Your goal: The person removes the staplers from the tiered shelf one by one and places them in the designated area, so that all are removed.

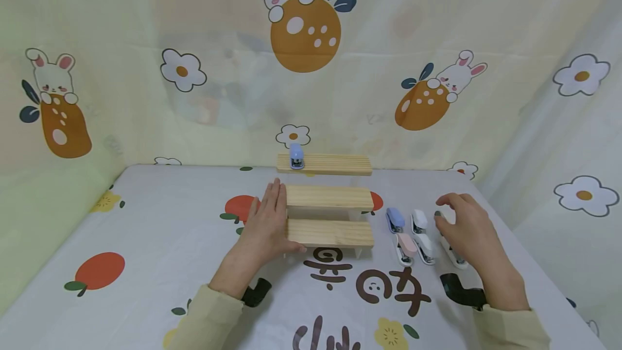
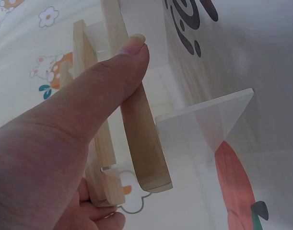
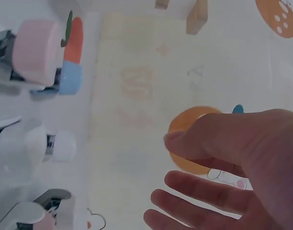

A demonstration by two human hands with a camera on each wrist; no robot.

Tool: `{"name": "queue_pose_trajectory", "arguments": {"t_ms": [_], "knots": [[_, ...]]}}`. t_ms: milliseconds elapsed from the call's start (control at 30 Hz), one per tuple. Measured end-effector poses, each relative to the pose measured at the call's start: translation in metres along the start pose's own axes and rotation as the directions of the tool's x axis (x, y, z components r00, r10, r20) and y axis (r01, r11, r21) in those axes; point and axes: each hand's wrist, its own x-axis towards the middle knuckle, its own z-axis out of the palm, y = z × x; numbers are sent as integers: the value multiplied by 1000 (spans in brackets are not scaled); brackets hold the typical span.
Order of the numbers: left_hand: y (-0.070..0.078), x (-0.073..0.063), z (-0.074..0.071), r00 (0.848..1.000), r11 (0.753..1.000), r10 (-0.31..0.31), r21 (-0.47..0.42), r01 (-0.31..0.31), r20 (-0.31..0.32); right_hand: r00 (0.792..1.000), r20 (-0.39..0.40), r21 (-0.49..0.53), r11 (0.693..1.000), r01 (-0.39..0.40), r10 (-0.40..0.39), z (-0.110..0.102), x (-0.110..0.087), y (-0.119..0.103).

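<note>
My left hand [image 1: 264, 226] holds the left end of a three-step wooden stand [image 1: 330, 233]. In the left wrist view its thumb [image 2: 132, 45] lies across the front board, with the other fingers at the end of the board behind. A small blue stapler [image 1: 296, 156] stands on the left of the top step. Over the right side of the table hovers my right hand [image 1: 468, 226], its fingers loosely bent and apart with nothing between them. Partly hidden below it is a pale stapler [image 1: 454, 254]. To its left lie a white stapler [image 1: 419, 221] and another white one [image 1: 425, 248].
Between the stand and the white staplers are a blue stapler [image 1: 396, 220] and a pink one [image 1: 406, 245]. Clear plastic supports [image 2: 204, 124] hold up the stand's boards. A patterned curtain [image 1: 218, 107] hangs behind the table, with another side at the right.
</note>
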Motion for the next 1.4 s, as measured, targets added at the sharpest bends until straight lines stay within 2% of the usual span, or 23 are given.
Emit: {"name": "queue_pose_trajectory", "arguments": {"t_ms": [400, 833, 1233, 1400], "knots": [[0, 0, 0, 1000, 1000, -4, -9, 4, -1, 989, -66, 42, 990, 138, -135, -1, 9, -48], [0, 1, 1, 1000, 1000, -6, -8, 6, -6, 943, -144, 94, 944, 315, -301, 11, 25, -95], [0, 1, 1, 1000, 1000, -11, -8, 11, -5, 901, -169, 114, 900, 420, -399, 22, 44, -121], [0, 1, 0, 1000, 1000, -10, -15, 10, -4, 896, -155, 122, 891, 436, -417, 27, 49, -131]]}}
